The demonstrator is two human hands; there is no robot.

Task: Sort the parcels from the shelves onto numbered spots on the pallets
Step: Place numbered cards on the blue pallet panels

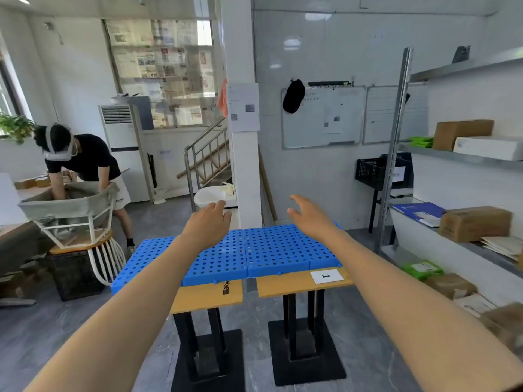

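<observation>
While another person [82, 162] bends over a grey fabric cart [70, 202] far off to the left of the fingers, the one I am watching has both bare arms stretched out over the blue pallets [271, 250]. These lie side by side across two yellow-topped benches [206, 297]. The left hand [208, 222] holds nothing. Its fingers [219, 205] are loosely spread and a little curled above the pallets' far edge; I cannot tell whether the palm touches the plastic. The right hand [311, 217] is empty too, its fingers [297, 198] apart and relaxed, thumb standing off to the inside. On the near side of those right fingers, back toward the body, a white card [327, 276] marked 1 lies on the bare bench top just beside the pallet's edge.

No parcel is on the pallets. All of them lie to the right of the fingers, well apart, on the metal shelves [464, 159]. A brown carton [475, 223] sits on the middle level, its long side running along the shelf, and a white box [489, 148] and a second carton [462, 134] sit a level higher. The right hand is plainly the nearer one. Fetching a parcel would likely mean turning right and taking the carton across its short sides.
</observation>
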